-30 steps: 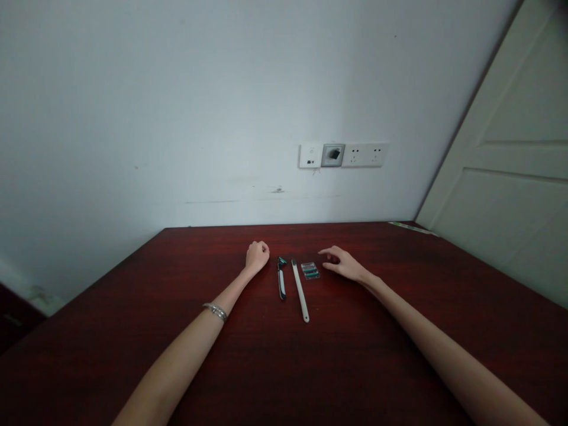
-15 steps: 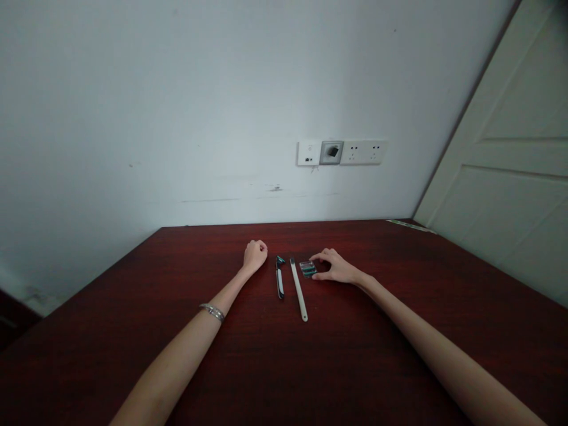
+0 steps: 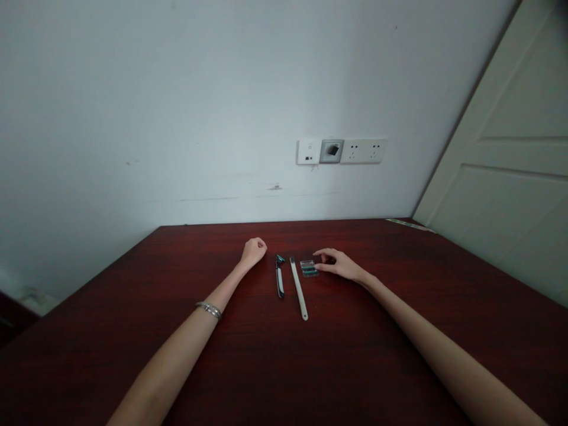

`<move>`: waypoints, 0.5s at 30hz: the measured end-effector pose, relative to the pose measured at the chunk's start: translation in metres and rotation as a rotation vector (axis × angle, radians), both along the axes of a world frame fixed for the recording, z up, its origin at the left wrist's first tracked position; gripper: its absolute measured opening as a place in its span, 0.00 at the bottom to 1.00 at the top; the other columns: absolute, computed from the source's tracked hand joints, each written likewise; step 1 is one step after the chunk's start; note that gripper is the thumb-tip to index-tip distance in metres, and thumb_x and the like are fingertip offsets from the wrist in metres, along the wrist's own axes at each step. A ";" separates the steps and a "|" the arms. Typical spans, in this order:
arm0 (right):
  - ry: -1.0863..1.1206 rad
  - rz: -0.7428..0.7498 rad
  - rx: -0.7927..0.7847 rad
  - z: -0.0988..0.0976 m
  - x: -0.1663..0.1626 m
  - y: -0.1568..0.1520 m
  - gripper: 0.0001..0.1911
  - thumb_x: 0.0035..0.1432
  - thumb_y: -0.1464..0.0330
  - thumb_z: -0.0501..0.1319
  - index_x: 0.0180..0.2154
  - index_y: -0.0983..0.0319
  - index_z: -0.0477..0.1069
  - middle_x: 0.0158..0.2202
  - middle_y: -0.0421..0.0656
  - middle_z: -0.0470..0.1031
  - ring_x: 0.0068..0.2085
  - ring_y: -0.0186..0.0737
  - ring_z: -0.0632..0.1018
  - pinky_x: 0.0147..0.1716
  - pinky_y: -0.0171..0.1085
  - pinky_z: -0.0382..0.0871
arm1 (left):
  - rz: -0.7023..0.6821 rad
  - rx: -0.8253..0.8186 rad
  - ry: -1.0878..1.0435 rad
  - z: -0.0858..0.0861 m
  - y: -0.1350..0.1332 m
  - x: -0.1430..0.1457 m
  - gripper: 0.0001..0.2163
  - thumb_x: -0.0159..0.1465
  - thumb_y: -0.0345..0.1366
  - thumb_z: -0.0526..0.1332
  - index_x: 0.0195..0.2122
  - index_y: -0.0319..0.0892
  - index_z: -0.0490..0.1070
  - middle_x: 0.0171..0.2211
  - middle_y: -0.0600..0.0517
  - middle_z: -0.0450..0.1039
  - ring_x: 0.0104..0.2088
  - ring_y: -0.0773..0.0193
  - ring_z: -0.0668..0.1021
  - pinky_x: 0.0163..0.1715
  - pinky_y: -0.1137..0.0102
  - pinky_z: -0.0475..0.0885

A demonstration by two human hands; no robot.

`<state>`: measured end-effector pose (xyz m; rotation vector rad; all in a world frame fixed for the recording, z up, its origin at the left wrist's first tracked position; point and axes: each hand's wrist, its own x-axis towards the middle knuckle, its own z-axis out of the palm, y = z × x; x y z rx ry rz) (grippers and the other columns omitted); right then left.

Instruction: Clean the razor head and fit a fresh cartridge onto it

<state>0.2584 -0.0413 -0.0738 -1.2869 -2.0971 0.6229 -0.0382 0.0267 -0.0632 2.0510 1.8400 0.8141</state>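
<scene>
My right hand has its thumb and fingers apart at the right edge of a small clear case with green strips, which looks like a razor cartridge holder. The case lies flat on the table. Left of it lies a long white toothbrush-like stick with a dark tip at the far end and a hole at the near end. A razor with a white and black handle lies beside that, head away from me. My left hand rests loosely curled on the table, left of the razor, with nothing seen in it.
The dark red wooden table runs back to a pale wall. Wall sockets sit above its far edge. A white panelled door stands at the right, and a patterned strip lies at the far right corner.
My right hand has drawn slightly right, and its fingers no longer span the case. The case now lies squarer to me. My left hand has barely moved.
</scene>
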 end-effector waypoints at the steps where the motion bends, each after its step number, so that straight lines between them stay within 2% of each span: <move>1: 0.045 -0.025 -0.019 0.000 0.001 0.000 0.24 0.51 0.52 0.61 0.44 0.61 0.73 0.31 0.41 0.70 0.33 0.38 0.69 0.34 0.37 0.62 | -0.006 -0.012 -0.005 0.007 0.000 -0.002 0.07 0.55 0.29 0.57 0.29 0.38 0.75 0.33 0.48 0.76 0.37 0.63 0.76 0.40 0.73 0.67; 4: 0.123 -0.079 -0.051 0.000 0.003 0.000 0.22 0.53 0.53 0.58 0.42 0.62 0.73 0.28 0.40 0.71 0.29 0.37 0.69 0.31 0.36 0.61 | -0.034 -0.034 -0.007 0.031 -0.003 -0.008 0.07 0.54 0.32 0.60 0.30 0.38 0.76 0.34 0.47 0.77 0.38 0.62 0.76 0.38 0.73 0.68; 8: 0.120 -0.076 -0.040 -0.001 0.002 -0.001 0.19 0.54 0.55 0.57 0.38 0.62 0.75 0.33 0.43 0.76 0.33 0.40 0.72 0.35 0.38 0.63 | -0.181 -0.187 0.028 0.053 -0.020 -0.007 0.06 0.51 0.35 0.63 0.24 0.36 0.76 0.20 0.51 0.73 0.22 0.66 0.74 0.26 0.74 0.67; 11: 0.105 -0.057 -0.020 -0.002 0.002 -0.001 0.17 0.55 0.56 0.57 0.35 0.61 0.76 0.36 0.44 0.78 0.37 0.43 0.74 0.40 0.39 0.64 | -0.296 -0.323 0.047 0.055 -0.035 0.000 0.05 0.49 0.34 0.64 0.22 0.36 0.76 0.17 0.53 0.71 0.17 0.71 0.69 0.21 0.75 0.64; 15: 0.080 -0.055 -0.009 -0.003 0.002 -0.001 0.16 0.55 0.57 0.57 0.34 0.61 0.77 0.37 0.44 0.79 0.39 0.45 0.75 0.43 0.41 0.64 | -0.334 -0.405 0.067 0.049 -0.050 0.010 0.08 0.49 0.35 0.64 0.19 0.35 0.75 0.17 0.53 0.71 0.15 0.73 0.67 0.18 0.76 0.62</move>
